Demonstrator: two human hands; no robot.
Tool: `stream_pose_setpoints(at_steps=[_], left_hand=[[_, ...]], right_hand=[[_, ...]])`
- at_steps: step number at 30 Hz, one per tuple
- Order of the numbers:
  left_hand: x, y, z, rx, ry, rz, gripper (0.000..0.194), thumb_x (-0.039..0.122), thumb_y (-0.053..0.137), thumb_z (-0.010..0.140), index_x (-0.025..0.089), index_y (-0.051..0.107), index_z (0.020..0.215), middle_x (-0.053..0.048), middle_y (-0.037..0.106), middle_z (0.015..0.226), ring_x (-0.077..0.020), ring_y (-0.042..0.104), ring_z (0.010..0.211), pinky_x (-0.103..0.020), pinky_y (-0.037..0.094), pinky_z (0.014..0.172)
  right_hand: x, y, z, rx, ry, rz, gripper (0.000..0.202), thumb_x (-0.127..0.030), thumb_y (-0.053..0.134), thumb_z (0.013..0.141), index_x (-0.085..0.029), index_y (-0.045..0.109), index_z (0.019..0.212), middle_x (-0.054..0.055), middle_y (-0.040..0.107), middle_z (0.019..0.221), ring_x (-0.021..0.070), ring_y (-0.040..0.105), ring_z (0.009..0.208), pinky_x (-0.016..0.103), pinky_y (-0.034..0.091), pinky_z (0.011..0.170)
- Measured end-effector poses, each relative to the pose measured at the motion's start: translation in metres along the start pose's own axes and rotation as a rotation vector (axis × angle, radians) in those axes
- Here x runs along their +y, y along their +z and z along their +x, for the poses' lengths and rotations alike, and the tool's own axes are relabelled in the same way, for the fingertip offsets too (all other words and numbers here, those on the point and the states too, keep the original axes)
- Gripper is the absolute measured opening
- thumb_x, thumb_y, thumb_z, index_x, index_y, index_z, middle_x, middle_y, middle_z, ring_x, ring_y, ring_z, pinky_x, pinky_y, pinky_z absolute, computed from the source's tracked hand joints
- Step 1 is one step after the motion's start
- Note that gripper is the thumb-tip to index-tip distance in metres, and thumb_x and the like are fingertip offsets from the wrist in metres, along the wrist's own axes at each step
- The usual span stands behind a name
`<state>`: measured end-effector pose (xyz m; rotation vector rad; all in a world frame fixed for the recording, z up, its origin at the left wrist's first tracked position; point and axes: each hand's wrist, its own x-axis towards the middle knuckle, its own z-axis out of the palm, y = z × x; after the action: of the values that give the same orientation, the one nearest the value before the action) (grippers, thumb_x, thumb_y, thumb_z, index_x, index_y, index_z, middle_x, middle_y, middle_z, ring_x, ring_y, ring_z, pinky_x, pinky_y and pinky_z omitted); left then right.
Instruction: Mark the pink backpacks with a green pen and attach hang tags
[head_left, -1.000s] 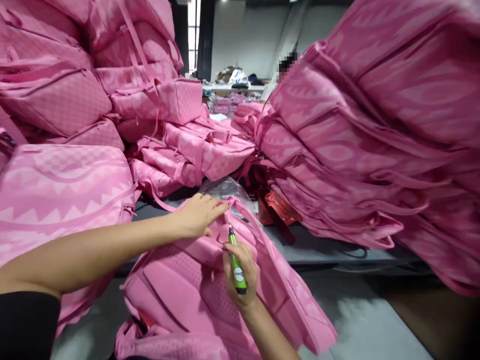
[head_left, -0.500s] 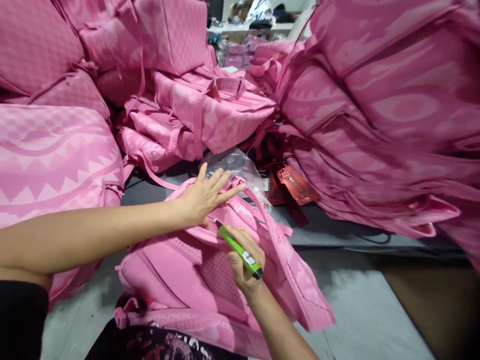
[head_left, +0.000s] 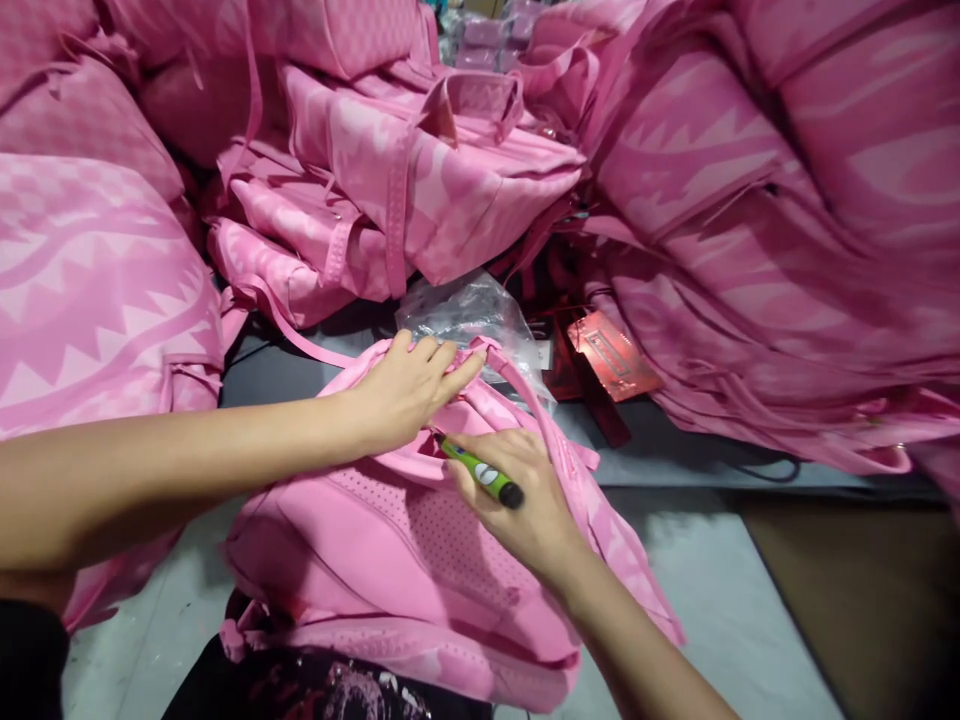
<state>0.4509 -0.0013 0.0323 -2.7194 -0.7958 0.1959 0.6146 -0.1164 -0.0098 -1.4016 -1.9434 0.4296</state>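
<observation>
The right hand [head_left: 529, 485] grasps a green pen-like tool [head_left: 478, 470], seemingly working inside the pink backpack [head_left: 330, 550] at lower centre, calling for steadiness from the left hand [head_left: 405, 388], whose grip is unclear.

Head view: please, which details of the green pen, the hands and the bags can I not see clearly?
All in the head view:
- Green pen: tip too small to tell if it touches the bag; right hand covers part of its barrel.
- Left hand: palm hidden by its back.
- Red tag: print too small.
- Right pile of bags: cut off by the picture's edge.
</observation>
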Motion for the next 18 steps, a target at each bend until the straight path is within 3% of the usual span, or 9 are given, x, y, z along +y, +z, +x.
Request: stream_pose_setpoints(at_steps=[4,11,18], left_hand=[[-0.0033,0.0003,0.0043,-0.015,0.004,-0.010,0.080,0.033,0.058,0.090,0.013,0.017,0.155,-0.018,0.050,0.136,-0.0306,0.051,0.108,-0.040,0.038,0.082],[-0.0045,0.0000,0.0052,-0.023,0.004,-0.055,0.071,0.032,0.053,0.093,0.012,0.021,0.153,-0.019,0.050,0.136,-0.0309,0.050,0.109,-0.041,0.037,0.084],[-0.0043,-0.0024,0.0109,-0.084,0.000,-0.082,0.066,0.026,0.049,0.094,0.011,0.023,0.152,-0.019,0.052,0.133,-0.0316,0.052,0.108,-0.042,0.038,0.084]], right_hand=[[0.0031,0.0011,-0.0023,0.026,-0.024,-0.141,0.014,-0.025,0.063,0.089,-0.022,0.069,0.102,0.004,0.071,0.093,0.0219,0.061,0.088,0.042,0.038,0.081],[0.0024,0.0080,0.0017,0.063,-0.020,0.003,0.018,-0.021,0.062,0.087,-0.022,0.064,0.105,0.002,0.072,0.089,0.0189,0.065,0.083,0.044,0.040,0.090],[-0.0036,0.0078,0.0037,-0.011,0.104,0.012,0.021,-0.028,0.065,0.087,-0.027,0.068,0.108,0.003,0.076,0.097,0.0210,0.070,0.088,0.053,0.034,0.104]])
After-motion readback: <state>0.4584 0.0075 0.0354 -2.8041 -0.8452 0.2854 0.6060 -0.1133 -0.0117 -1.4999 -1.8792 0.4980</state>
